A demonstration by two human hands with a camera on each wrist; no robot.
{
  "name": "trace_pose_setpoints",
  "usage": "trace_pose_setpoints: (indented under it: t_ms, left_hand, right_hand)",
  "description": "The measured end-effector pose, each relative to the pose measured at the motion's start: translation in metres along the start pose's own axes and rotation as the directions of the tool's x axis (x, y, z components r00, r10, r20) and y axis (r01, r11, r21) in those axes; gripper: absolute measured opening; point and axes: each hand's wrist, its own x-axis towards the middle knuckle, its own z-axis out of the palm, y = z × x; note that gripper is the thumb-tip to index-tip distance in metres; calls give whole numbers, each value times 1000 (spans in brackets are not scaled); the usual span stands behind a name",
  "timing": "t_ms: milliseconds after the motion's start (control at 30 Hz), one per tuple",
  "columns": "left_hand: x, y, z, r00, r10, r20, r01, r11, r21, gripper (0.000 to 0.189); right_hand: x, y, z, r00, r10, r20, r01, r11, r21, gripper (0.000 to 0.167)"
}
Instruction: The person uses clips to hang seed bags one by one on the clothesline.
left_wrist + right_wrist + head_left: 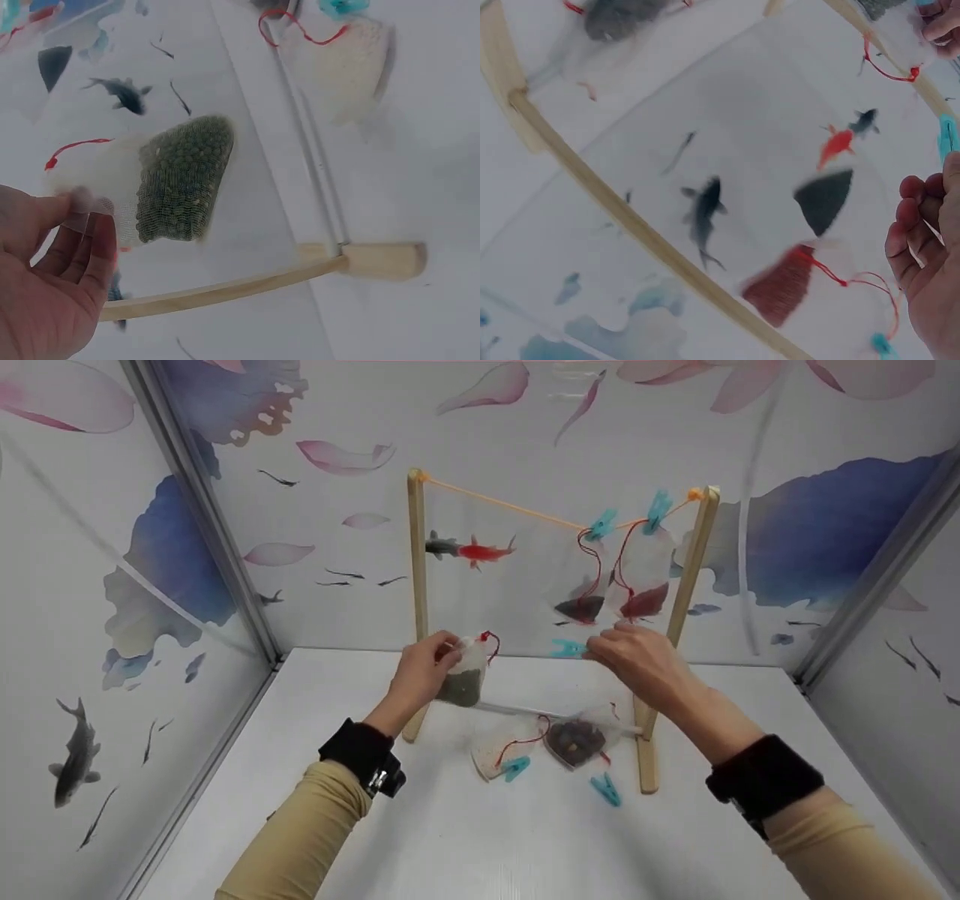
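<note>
painted walls point(322, 502) enclose the white tabletop point(480, 847) i view remotely; on it stands the wooden frame point(691, 562), whose sagging cord point(502, 500) could, i judge, let the clipped bags point(643, 601) slide together. the left hand point(420, 675) and right hand point(637, 656) are narrowed in pinches: the left's holds the green-filled mesh bag point(463, 690) near the frame's left post point(417, 570), where a shallow grip on thin mesh might drop it; the right's holds a blue clip point(568, 648), liable to spring off if mis-squeezed.

You have a sheer white mesh bag point(466, 681) hanging slightly tilted from your left hand point(426, 664), green grains filling its lower part, a red cord point(493, 645) at its top. Your right hand point(637, 656) pinches a light-blue clip point(568, 648), roughly level, apart from the bag.
</note>
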Motion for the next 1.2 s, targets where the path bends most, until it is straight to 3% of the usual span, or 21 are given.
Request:
trace_pose_setpoints:
  t_ms: [200,267,333,433,500,567,800,967,1200]
  left_hand:
    - [29,34,-13,995,91,-36,-87,991,103,23]
    - [39,44,-15,992,117,-45,-108,981,159,23]
    - [48,53,-16,989,139,-49,-126,970,209,22]
    - [59,67,-18,985,163,-61,-141,954,265,21]
    - [65,74,-20,980,180,-86,-148,944,296,19]
    - [71,81,-21,974,196,-114,-153,939,308,18]
    - [90,98,-22,957,248,-151,-197,936,291,19]
    - [102,108,-20,959,228,-170,-182,951,250,19]
    - [115,114,-17,958,211,-192,-174,965,194,20]
  right_hand:
    - [59,13,-50,1000,2,1,-2,997,-83,6]
    - [74,18,-61,999,33,13,-32,994,-101,6]
    - [86,23,-71,996,76,50,-69,988,-140,17]
    - [102,29,-79,983,143,116,-123,978,-166,16]
    - [109,33,-82,969,182,167,-147,968,-202,17]
    - [117,37,-82,958,210,195,-165,961,-223,6]
    - [139,45,-79,921,252,296,-152,935,-321,18]
    - [148,50,-75,912,252,323,-132,927,-352,20]
    - [152,57,-65,922,205,329,-113,954,-279,22]
